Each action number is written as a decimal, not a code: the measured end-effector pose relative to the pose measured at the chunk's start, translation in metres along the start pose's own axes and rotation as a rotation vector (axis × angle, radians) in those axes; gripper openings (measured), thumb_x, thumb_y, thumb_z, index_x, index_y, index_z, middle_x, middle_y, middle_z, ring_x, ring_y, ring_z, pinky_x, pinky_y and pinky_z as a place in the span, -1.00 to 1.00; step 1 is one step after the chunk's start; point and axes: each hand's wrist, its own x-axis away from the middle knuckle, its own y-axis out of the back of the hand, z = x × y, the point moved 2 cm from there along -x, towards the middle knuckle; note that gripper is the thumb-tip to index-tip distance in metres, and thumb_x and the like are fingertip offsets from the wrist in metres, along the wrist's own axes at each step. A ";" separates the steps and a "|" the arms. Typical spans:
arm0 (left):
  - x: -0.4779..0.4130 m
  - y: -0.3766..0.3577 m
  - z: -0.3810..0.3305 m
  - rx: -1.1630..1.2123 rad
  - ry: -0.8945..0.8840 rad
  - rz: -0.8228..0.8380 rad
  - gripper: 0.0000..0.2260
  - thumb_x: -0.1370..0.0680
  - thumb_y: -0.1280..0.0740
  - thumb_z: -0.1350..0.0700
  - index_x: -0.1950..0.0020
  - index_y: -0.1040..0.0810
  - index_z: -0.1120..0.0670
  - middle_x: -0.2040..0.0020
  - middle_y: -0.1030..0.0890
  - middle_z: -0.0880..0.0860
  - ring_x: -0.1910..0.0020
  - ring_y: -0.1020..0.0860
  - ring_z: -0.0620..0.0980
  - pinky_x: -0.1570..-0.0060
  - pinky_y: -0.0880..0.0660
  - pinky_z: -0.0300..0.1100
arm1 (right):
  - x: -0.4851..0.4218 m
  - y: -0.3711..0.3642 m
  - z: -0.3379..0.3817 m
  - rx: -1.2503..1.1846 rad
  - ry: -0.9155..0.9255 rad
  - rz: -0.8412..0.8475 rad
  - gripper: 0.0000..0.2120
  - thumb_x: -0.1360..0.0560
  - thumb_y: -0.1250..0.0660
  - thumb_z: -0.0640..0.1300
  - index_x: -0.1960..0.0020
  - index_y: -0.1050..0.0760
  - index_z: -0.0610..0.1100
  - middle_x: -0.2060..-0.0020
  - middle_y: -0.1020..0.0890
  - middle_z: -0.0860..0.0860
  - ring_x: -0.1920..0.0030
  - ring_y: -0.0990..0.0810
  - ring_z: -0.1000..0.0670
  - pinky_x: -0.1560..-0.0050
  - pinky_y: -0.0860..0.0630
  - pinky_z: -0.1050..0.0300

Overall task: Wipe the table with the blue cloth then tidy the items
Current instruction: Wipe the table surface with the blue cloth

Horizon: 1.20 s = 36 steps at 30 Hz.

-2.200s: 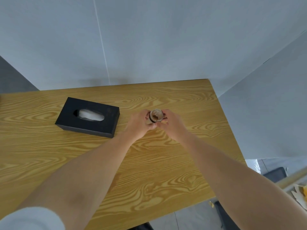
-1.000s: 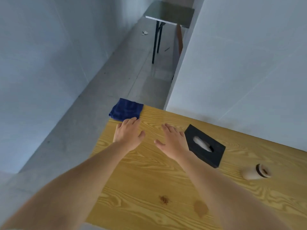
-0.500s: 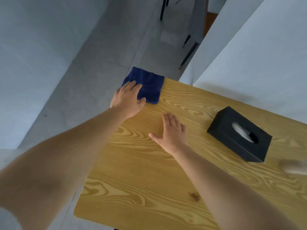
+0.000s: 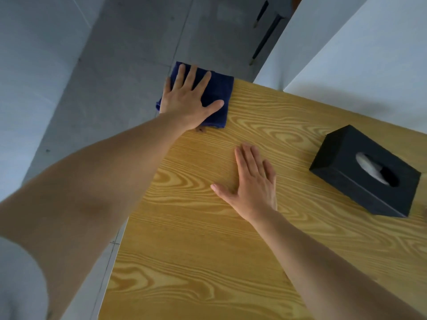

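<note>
I saw L hand (image 4: 188, 100) flat, fingers spread, on blue cloth (image 4: 218, 93) at table (image 4: 208, 262) far-left corner, overhanging edge. R hand (image 4: 251, 183) flat, unclenched, mid-table. Tissue box (image 4: 365, 172) right; bare wood between.

The spread left hand (image 4: 188, 100) covers much of the folded dark blue cloth (image 4: 219, 93); beside it, a small brown spot (image 4: 200, 129) is half hidden under the wrist.

Left hand (image 4: 184, 100): now lying flat across the blue cloth (image 4: 217, 93), fingers (image 4: 203, 80) spread, no longer only at its edge.
Right hand (image 4: 251, 183): resting palm-down on the bench (image 4: 208, 250), no longer holding the cup.
Cup: now lying out of view.
</note>
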 end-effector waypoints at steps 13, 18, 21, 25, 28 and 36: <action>0.065 -0.020 0.006 -0.061 -0.032 -0.020 -0.17 -0.55 0.10 -0.54 -0.73 0.10 -0.15 -0.75 0.13 0.07 -0.71 0.18 0.13 -0.66 0.18 0.15 | 0.010 -0.005 0.002 0.018 0.017 -0.063 0.02 -0.51 0.03 0.59 -0.72 0.13 -0.05 -0.71 0.11 0.01 -0.69 0.22 0.01 -0.66 0.12 -0.14; 0.118 -0.031 0.008 -0.072 -0.039 -0.036 -0.18 -0.56 0.08 -0.53 -0.73 0.09 -0.14 -0.75 0.11 0.08 -0.71 0.16 0.13 -0.67 0.15 0.14 | 0.049 -0.018 0.008 0.007 -0.009 -0.078 -0.02 -0.53 0.01 0.55 -0.72 0.14 -0.03 -0.71 0.12 0.03 -0.69 0.22 0.01 -0.66 0.14 -0.11; 0.155 -0.038 0.011 -0.078 -0.035 -0.040 -0.17 -0.56 0.09 -0.53 -0.73 0.09 -0.14 -0.75 0.11 0.08 -0.71 0.16 0.13 -0.67 0.14 0.14 | 0.069 -0.024 0.011 0.003 -0.022 -0.082 -0.03 -0.54 0.02 0.54 -0.72 0.14 -0.03 -0.71 0.12 0.03 -0.69 0.22 0.02 -0.66 0.15 -0.10; 0.206 -0.049 0.016 -0.082 -0.024 -0.039 -0.17 -0.56 0.09 -0.53 -0.73 0.10 -0.14 -0.75 0.11 0.08 -0.71 0.15 0.13 -0.67 0.12 0.14 | 0.093 -0.031 0.014 0.015 -0.024 -0.083 -0.03 -0.54 0.03 0.54 -0.72 0.13 -0.04 -0.71 0.11 0.02 -0.69 0.21 0.01 -0.66 0.17 -0.09; 0.244 -0.056 0.019 -0.075 -0.016 -0.039 -0.18 -0.56 0.09 -0.52 -0.73 0.11 -0.15 -0.75 0.11 0.08 -0.71 0.15 0.12 -0.67 0.13 0.13 | 0.112 -0.036 0.018 0.029 -0.031 -0.084 -0.03 -0.54 0.02 0.53 -0.72 0.13 -0.05 -0.71 0.10 0.02 -0.69 0.21 0.01 -0.67 0.16 -0.08; 0.355 -0.080 0.028 -0.049 0.016 -0.068 -0.21 -0.58 0.05 -0.49 -0.72 0.10 -0.17 -0.75 0.11 0.06 -0.71 0.15 0.11 -0.67 0.12 0.14 | 0.150 -0.043 0.029 0.037 -0.019 -0.097 -0.05 -0.56 0.00 0.50 -0.72 0.12 -0.05 -0.72 0.08 0.03 -0.69 0.18 0.01 -0.67 0.13 -0.09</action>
